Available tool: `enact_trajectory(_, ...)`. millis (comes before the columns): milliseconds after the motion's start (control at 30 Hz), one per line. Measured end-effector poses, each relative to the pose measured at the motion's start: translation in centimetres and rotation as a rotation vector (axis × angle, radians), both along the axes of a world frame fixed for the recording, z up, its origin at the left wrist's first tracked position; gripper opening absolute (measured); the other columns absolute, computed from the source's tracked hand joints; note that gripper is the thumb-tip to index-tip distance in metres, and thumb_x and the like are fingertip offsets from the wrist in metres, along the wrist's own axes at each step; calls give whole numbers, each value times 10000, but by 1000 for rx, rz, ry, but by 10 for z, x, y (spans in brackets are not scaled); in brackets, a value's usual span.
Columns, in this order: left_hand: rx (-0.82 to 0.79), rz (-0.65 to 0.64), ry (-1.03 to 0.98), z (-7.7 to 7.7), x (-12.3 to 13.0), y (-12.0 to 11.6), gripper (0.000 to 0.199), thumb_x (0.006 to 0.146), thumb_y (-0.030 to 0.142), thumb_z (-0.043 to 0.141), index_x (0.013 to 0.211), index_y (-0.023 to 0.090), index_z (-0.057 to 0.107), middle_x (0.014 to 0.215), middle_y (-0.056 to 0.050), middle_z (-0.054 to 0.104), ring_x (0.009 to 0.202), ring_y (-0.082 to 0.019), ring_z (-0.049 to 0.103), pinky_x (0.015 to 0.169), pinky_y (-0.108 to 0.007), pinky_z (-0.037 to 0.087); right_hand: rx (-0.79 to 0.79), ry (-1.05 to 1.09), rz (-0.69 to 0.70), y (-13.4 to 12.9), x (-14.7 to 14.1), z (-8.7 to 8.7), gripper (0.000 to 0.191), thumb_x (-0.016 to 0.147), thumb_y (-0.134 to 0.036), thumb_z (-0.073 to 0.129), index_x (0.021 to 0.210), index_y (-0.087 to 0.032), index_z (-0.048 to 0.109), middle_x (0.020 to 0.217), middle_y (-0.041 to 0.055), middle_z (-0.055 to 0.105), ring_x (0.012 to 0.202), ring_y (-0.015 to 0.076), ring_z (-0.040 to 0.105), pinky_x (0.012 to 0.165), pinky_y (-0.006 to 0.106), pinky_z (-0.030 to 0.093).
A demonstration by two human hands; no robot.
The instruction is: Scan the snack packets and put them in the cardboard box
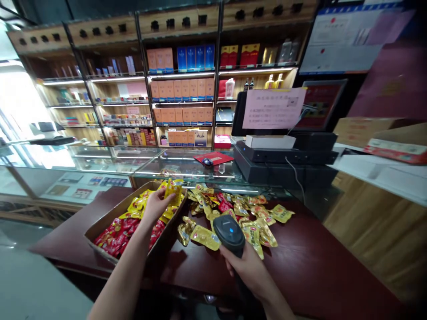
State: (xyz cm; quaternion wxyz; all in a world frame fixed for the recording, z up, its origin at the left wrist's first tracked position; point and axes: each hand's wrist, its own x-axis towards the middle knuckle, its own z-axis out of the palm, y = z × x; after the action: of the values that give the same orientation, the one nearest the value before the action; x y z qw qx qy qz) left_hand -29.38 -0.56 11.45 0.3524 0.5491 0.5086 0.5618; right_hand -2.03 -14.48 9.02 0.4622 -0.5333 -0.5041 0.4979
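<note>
My left hand (158, 203) pinches a yellow snack packet (174, 190) above the far right side of a shallow cardboard box (94, 249). Red packets (115, 233) fill the box's near part, and more yellow packets (138, 203) lie towards its far end. In my right hand (245, 264) is a black barcode scanner (229, 232), gripped by its handle, with a small blue light lit on top. Around and beyond the scanner, gold packets (205, 237) are spread loosely on the dark red table, a red packet (224, 202) among them.
A glass display counter (147, 165) runs behind the table, bearing a red mat with a mouse (207, 162). To the right stand a monitor with a pink paper sheet (271, 108) and a black cash drawer (283, 171). Shelves of boxed goods (182, 90) line the wall.
</note>
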Motion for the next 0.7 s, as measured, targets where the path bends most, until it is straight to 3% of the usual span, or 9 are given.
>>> enact_trajectory(167, 31, 212, 182, 28, -46, 19, 512, 646, 453, 748, 1047, 134, 732, 913, -57, 765, 837, -233, 709, 708, -266, 531, 5, 7, 42, 19, -12, 7, 358, 712, -485, 716, 803, -199, 518, 447, -77, 518, 394, 90, 452, 419, 213, 378)
enact_trajectory(333, 45, 303, 255, 44, -51, 19, 479, 701, 415, 709, 1088, 136, 731, 926, -94, 767, 852, -226, 716, 747, -281, 536, 9, 32, 57, 38, -20, 4, 427, 673, -538, 738, 848, -211, 527, 447, -81, 524, 380, 100, 451, 402, 223, 374)
enact_trajectory(500, 39, 169, 211, 36, -9, 29, 418, 700, 402, 731, 1020, 134, 749, 946, -110, 768, 860, -240, 717, 745, -300, 549, 17, 42, 46, 49, -10, -3, 420, 675, -546, 746, 825, -215, 535, 429, -75, 505, 366, 109, 441, 394, 239, 377)
enact_trajectory(600, 21, 60, 251, 19, 35, 47, 345, 726, 345, 714, 1003, 143, 748, 918, -102, 768, 824, -231, 719, 736, -302, 552, 65, 51, -5, 49, 6, -3, 382, 705, -520, 739, 809, -214, 536, 438, -71, 501, 382, 109, 442, 408, 240, 381)
enact_trajectory(700, -2, -51, 419, -2, 82, 69, 305, 767, 296, 677, 1032, 158, 739, 954, -97, 761, 867, -229, 714, 788, -307, 544, 52, 50, -86, 47, 31, -4, 350, 728, -485, 732, 821, -207, 541, 465, -66, 514, 405, 109, 455, 425, 238, 382)
